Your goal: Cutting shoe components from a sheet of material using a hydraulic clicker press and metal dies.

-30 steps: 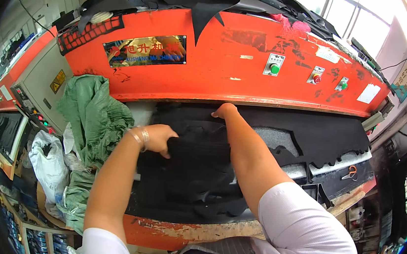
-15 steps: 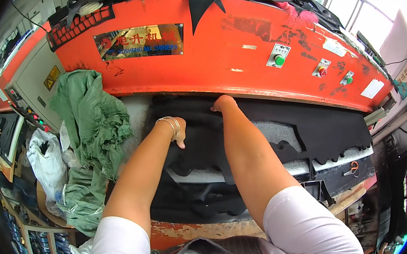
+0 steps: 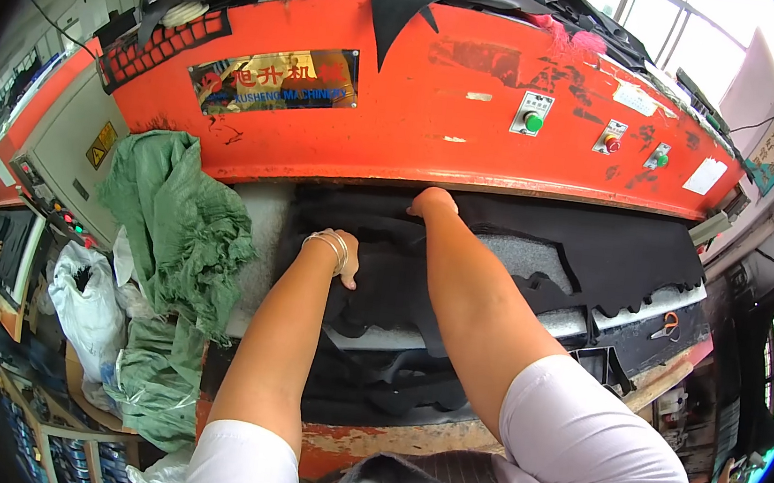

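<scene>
The person's left hand (image 3: 345, 258), with silvery metal bangles at the wrist, lay on a matt black, leather-like sheet (image 3: 391, 289), thumb spread toward the right; its fingers were partly hidden, and whether they pinched the material could not be told. The right hand (image 3: 432, 203) reached farther out, to the sheet's far side just under the red painted metal beam (image 3: 398, 139); its fingertips were obscured, so its grip could not be determined either. The sheet lay beneath and between both hands, its surface softly rippled near the left one. The long axis of the black material ran left to right, roughly parallel to the beam, with an irregular, scalloped edge facing the person. To the right of the right hand, a broad cut-out exposed a speckled grey work surface (image 3: 529, 254); whether the black material there was one piece with the sheet could not be established. Well to the right of both hands lay orange-handled metal scissors (image 3: 668, 326), and nearer the person, a black open-topped angular frame (image 3: 600, 366). Left of the left hand hung crumpled green woven plastic cloth (image 3: 177, 219); beyond it, an open white woven sack (image 3: 88, 319) contained dark material.
</scene>
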A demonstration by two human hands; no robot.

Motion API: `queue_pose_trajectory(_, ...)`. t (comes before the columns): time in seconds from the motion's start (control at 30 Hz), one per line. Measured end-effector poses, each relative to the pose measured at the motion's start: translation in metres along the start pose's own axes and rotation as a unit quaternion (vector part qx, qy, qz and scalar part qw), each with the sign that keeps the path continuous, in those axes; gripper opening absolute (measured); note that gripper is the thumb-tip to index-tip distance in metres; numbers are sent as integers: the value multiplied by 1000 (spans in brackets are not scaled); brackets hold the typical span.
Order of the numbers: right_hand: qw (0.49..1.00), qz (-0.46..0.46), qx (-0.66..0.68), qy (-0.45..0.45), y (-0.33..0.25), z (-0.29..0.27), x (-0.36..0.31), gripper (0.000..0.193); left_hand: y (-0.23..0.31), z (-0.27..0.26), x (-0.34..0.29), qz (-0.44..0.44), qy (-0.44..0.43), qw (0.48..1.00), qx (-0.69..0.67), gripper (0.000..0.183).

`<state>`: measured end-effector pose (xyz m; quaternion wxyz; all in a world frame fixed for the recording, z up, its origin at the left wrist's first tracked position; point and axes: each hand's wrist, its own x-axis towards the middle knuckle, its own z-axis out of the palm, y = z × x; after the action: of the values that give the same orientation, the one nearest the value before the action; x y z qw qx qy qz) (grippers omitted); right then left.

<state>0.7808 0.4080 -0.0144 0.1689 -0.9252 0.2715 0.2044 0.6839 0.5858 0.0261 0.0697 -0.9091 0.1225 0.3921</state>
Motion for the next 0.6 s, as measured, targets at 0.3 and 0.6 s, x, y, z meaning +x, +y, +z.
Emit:
queue_pose_trajectory(0.3, 988, -126, -86, -34, 11, -8, 23, 51, 11, 26, -61, 51, 221, 974, -28, 44)
queue_pose_trajectory(0.6, 972, -148, 183, 8, 22, 16, 19, 45, -95, 160, -196, -158, 490, 851, -107, 45)
